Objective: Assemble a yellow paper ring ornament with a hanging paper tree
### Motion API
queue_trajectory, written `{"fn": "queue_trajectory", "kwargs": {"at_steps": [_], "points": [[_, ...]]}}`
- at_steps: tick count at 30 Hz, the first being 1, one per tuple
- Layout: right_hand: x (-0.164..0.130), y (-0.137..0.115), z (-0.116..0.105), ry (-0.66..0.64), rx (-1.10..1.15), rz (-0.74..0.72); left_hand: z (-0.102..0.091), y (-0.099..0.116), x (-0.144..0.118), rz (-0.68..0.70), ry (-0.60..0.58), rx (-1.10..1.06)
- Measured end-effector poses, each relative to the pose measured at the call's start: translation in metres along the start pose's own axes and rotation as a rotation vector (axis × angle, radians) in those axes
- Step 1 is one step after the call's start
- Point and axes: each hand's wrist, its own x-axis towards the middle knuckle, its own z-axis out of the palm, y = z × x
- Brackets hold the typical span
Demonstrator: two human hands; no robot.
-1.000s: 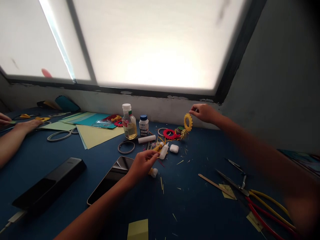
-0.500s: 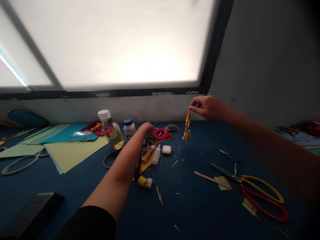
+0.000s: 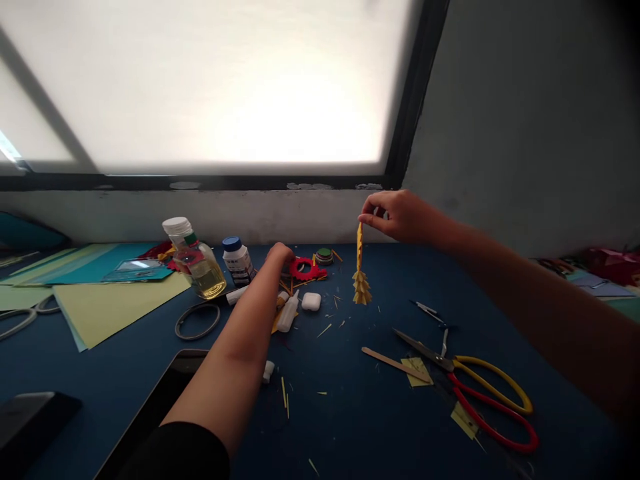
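Observation:
My right hand [image 3: 387,212] is closed in a pinch, held up over the far part of the blue table. From its fingertips hangs a yellow folded paper piece [image 3: 362,287], narrow at the top and spreading into pointed tiers below. My left hand [image 3: 281,253] reaches far forward, low over the table, beside a red scalloped ring [image 3: 306,269]. Its fingers are mostly hidden behind the hand, so I cannot tell whether they touch the ring. Close by are a white-tipped squeeze bottle [image 3: 289,312], a small white case [image 3: 311,301] and thin yellow strips.
Scissors [image 3: 445,363] with red and yellow handles lie at right beside a wooden stick [image 3: 395,364]. A clear bottle of yellowish liquid [image 3: 203,270] and a blue-capped bottle [image 3: 238,260] stand at left, near coloured paper sheets [image 3: 120,300]. A dark tablet-like device [image 3: 155,407] lies under my left forearm.
The view has turned slightly right, so the table things sit further left. The yellow paper piece has turned and hangs straighter, its tiers now showing. My right hand keeps its pinch.

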Motion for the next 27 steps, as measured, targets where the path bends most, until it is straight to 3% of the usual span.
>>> {"fn": "queue_trajectory", "kwargs": {"at_steps": [5,9,15,20,27], "points": [[0.004,-0.003,0.007,0.005,-0.004,-0.052,-0.011,0.010,-0.009,0.000,0.020,0.080],[0.011,-0.012,0.009,-0.005,-0.015,-0.058,-0.026,0.033,-0.028,0.115,0.084,0.101],[0.020,-0.031,0.001,-0.050,-0.076,0.044,-0.054,0.067,-0.074,0.299,0.224,0.144],[0.016,-0.040,-0.018,-0.082,-0.103,0.061,-0.080,0.089,-0.119,0.435,0.255,0.178],[-0.013,-0.050,-0.062,-0.118,-0.112,0.093,-0.112,0.123,-0.175,0.554,0.207,0.157]]}}
